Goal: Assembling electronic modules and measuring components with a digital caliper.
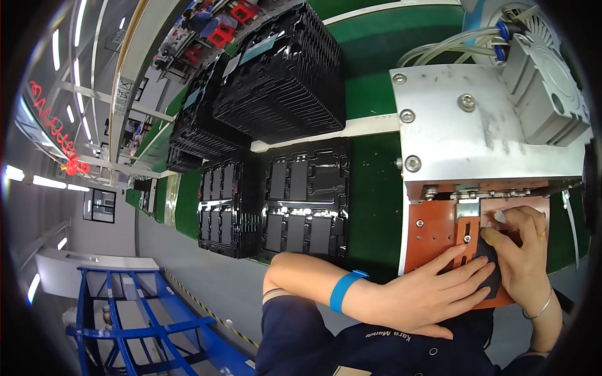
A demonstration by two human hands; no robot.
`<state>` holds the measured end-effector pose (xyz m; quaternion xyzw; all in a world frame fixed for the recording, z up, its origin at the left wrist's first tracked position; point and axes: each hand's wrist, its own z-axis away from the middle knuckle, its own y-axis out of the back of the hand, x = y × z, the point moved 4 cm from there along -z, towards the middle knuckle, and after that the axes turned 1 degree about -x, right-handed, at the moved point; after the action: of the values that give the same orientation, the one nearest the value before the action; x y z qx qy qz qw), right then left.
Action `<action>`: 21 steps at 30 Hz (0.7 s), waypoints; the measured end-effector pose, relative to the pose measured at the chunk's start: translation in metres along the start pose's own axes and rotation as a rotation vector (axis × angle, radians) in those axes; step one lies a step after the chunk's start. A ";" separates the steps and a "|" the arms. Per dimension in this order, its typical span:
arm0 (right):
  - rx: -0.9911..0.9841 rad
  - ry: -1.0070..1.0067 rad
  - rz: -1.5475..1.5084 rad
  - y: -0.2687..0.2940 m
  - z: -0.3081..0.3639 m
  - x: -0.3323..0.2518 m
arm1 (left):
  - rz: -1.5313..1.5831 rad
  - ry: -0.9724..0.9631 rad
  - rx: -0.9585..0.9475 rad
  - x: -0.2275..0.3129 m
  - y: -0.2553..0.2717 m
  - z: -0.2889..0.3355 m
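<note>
My left hand (439, 291) lies with its fingers stretched over a dark flat rectangular piece (492, 271) on the orange base plate (423, 241) of a press-like machine. My right hand (522, 254) is bent at the piece's far right side, thumb and fingers drawn together. What lies between those fingertips is hidden. A small whitish bit (500, 216) shows at one fingertip. Left of the piece is a slotted orange guide block (466, 237) with a screw. Just beyond my fingers hangs the machine's metal head (464, 131).
Black plastic trays (305, 210) holding dark rectangular pieces stand left on the green bench (374, 194). Tall stacks of black trays (288, 81) rise behind them. Clear hoses (448, 50) run to the machine's top. A blue metal rack (138, 319) stands on the floor at lower left.
</note>
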<state>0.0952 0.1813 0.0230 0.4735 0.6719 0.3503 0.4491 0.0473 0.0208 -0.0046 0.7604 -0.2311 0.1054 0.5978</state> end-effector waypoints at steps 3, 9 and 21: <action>0.035 -0.012 -0.062 0.004 0.001 0.005 | 0.009 0.001 -0.032 0.000 0.004 -0.004; 0.025 -0.042 -0.237 0.030 0.030 0.008 | -0.036 0.067 -0.115 0.000 0.012 -0.001; -0.087 0.115 -0.213 0.015 0.033 0.010 | -0.097 0.153 -0.102 -0.018 0.029 -0.013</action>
<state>0.1292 0.1973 0.0220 0.3588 0.7272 0.3560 0.4645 0.0191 0.0316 0.0161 0.7291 -0.1527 0.1219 0.6559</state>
